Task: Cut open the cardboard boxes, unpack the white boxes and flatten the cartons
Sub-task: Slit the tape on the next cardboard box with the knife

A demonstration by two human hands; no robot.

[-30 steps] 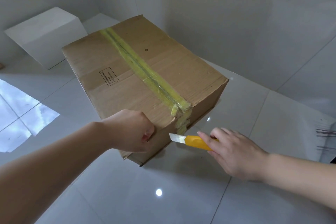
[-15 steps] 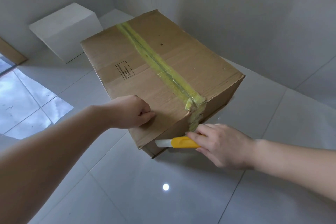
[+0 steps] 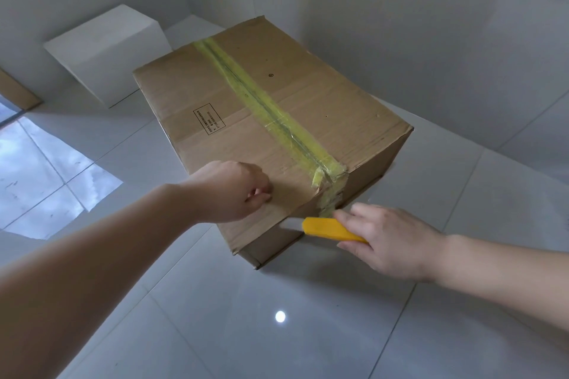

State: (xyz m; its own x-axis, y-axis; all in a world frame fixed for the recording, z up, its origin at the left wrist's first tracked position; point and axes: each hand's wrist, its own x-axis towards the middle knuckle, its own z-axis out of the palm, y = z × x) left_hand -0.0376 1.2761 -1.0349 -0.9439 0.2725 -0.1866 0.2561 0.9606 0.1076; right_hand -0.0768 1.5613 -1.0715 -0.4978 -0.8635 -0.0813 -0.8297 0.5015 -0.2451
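While the left hand point(image 3: 229, 191) rests as a fist on the cardboard box point(image 3: 271, 132), the blade now meets its near face.
Gripped by the right hand point(image 3: 388, 240), the yellow utility knife point(image 3: 326, 229) has slid left under the yellow tape point(image 3: 329, 191); cutting looks about to start on the floor-standing, still sealed box.

On the top of the brown, yellow-taped cardboard box point(image 3: 246, 120), beyond the left hand point(image 3: 229, 191) resting on it, sits a small black-framed printed label point(image 3: 209, 118); its lines are too small to read.
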